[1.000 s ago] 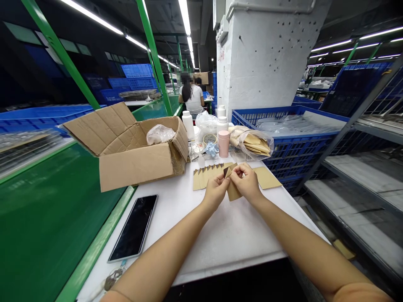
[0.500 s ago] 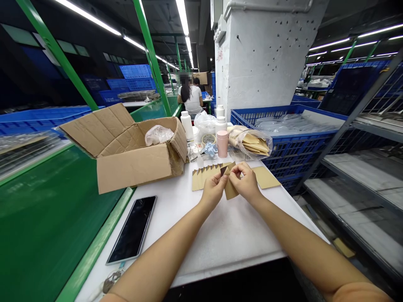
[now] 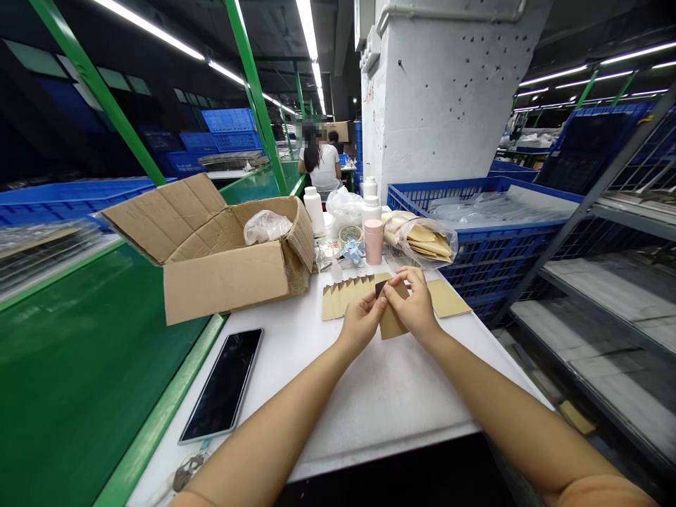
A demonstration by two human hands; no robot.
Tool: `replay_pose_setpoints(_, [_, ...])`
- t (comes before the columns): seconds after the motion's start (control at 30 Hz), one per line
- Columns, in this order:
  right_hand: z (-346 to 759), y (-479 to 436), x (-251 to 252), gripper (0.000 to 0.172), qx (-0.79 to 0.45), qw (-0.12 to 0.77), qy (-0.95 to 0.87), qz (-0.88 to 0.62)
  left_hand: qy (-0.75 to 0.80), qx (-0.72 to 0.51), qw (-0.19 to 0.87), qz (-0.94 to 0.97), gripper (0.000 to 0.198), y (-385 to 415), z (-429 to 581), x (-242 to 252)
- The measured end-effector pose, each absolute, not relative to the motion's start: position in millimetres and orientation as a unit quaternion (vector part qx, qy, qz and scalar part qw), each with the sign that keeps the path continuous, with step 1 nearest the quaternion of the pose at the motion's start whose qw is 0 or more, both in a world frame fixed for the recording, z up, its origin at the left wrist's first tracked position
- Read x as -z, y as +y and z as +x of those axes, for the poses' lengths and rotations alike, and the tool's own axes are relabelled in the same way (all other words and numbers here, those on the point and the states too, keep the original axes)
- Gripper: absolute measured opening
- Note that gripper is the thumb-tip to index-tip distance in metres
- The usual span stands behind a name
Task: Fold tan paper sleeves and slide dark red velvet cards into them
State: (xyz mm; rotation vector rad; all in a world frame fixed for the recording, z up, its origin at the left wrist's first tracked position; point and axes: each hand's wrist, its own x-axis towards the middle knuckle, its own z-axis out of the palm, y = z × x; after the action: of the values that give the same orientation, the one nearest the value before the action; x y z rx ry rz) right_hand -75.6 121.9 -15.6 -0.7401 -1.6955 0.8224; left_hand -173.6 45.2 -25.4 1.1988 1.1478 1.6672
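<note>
Above the white table point(image 3: 385, 394), my left hand point(image 3: 364, 315) pinches the upper left of a small kraft-paper envelope point(image 3: 391, 325). My right hand point(image 3: 413, 304) grips its upper right, thumb and fingers closed near the top. A dark patch shows at the envelope's top, between both hands; whether it is a separate card inside I cannot tell. Behind my left hand lies an overlapping row of kraft envelopes point(image 3: 346, 294) with raised, pointed top corners. Beside my right hand rests a flat stack of kraft envelopes point(image 3: 448, 298).
An open cardboard box point(image 3: 227, 282) stands left, a tablet-like black device point(image 3: 222, 386) before it. Behind the envelopes are a pink canister point(image 3: 373, 243), white bottles point(image 3: 313, 211), a tape roll point(image 3: 351, 234) and a plastic bag of envelopes point(image 3: 422, 239). A blue crate point(image 3: 475, 243) borders the right; a person point(image 3: 321, 165) sits beyond.
The held envelope has turned flatter toward me and shifted slightly right. My right fingers have moved down over its top, and both thumbs are now close together.
</note>
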Motion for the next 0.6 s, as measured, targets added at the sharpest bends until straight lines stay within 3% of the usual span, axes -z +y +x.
replay_pose_setpoints(0.1, [-75.4,123.4,15.2,0.038,-0.449,0.494,-0.678,-0.307,0.461,-0.656,0.385,0.457,0.037,45.5,-174.6,24.4])
replay_pose_setpoints(0.2, [-75.3,125.2,15.4,0.027,-0.540,0.426,-0.662,-0.298,0.488,-0.664,0.372,0.429,0.033,45.8,-175.9,23.6])
replay_pose_setpoints(0.27, [-75.6,125.7,16.2,0.022,-0.562,0.426,-0.645,-0.295,0.506,-0.676,0.369,0.388,0.028,46.0,-176.7,23.3])
replay_pose_setpoints(0.43, [-76.0,125.9,17.4,0.022,-0.608,0.438,-0.596,-0.290,0.526,-0.684,0.380,0.334,0.030,46.4,-178.1,23.5])
replay_pose_setpoints(0.6, [-79.6,132.0,24.0,0.029,-0.613,0.432,-0.595,-0.289,0.532,-0.694,0.368,0.315,0.017,50.7,-183.3,30.0])
